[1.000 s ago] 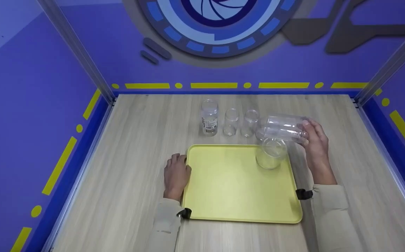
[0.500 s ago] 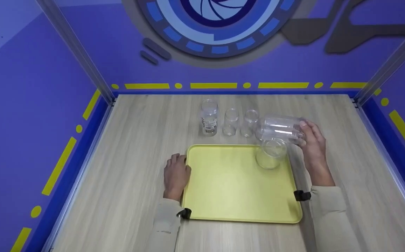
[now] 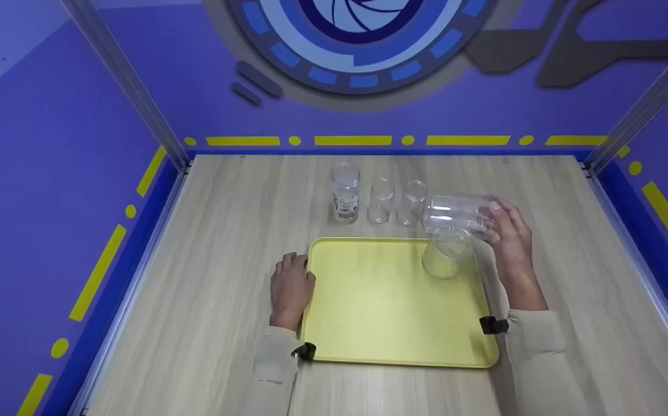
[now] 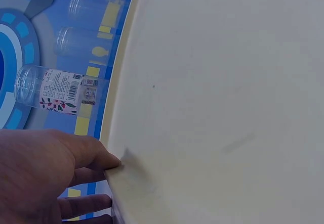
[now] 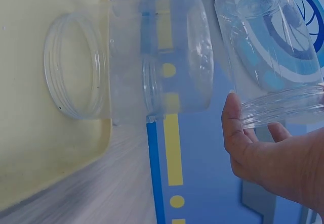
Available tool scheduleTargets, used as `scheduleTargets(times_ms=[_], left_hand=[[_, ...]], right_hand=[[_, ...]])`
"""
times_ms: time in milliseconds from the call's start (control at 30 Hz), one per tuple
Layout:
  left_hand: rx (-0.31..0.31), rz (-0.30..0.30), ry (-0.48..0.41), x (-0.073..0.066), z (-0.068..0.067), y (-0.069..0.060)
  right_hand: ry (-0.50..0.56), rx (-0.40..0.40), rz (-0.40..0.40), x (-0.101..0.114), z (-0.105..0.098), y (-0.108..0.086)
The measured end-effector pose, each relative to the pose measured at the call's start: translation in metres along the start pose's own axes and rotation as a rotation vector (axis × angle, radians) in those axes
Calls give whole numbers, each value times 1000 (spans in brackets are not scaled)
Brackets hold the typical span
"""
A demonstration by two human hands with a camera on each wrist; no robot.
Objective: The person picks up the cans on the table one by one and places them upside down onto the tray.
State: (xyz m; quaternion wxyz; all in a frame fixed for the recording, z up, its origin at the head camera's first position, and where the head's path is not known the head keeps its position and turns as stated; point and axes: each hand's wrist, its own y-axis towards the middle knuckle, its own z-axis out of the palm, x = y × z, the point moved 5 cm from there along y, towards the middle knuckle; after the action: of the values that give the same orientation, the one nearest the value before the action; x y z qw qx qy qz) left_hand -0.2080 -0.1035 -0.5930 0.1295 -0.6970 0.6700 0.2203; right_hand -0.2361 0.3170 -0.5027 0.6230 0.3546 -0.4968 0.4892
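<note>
My right hand [image 3: 515, 245] holds a large clear jar [image 3: 455, 214] on its side by its threaded mouth; the base points left. The right wrist view shows the fingers around the ribbed neck of this held jar [image 5: 268, 57]. Below and partly in front of it, another clear jar [image 3: 444, 263] stands on the far right corner of the yellow tray [image 3: 397, 312]. In the right wrist view, this second jar's ribbed ring [image 5: 76, 67] is at the tray side. My left hand [image 3: 292, 289] grips the tray's left edge. Its thumb [image 4: 104, 155] lies on the rim, its fingers outside.
Behind the tray, a clear jar with a printed label [image 3: 346, 196] and two smaller clear jars, a left one [image 3: 381, 202] and a right one [image 3: 412, 203], stand in a row. Blue panels [image 3: 33, 190] enclose the wooden table [image 3: 212, 242] at the back and sides.
My right hand has shifted slightly left and toward me with the held jar, which now overlaps the jar on the tray more. The left hand and tray have stayed put.
</note>
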Motion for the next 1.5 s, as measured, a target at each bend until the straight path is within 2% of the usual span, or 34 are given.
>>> scheduleTargets(times_ms=[133, 433, 933, 1267, 1500], left_hand=[[5, -2, 5, 0, 0, 0], [19, -18, 9, 2, 3, 1], [-34, 20, 3, -1, 3, 2], [-27, 6, 14, 0, 5, 3], [-31, -21, -23, 1, 3, 1]], right_hand=[[11, -2, 12, -2, 2, -2], [-32, 16, -16, -7, 7, -7], [-4, 17, -25, -6, 15, -14], [-2, 15, -21, -10, 23, -18], [12, 22, -3, -13, 29, -20]])
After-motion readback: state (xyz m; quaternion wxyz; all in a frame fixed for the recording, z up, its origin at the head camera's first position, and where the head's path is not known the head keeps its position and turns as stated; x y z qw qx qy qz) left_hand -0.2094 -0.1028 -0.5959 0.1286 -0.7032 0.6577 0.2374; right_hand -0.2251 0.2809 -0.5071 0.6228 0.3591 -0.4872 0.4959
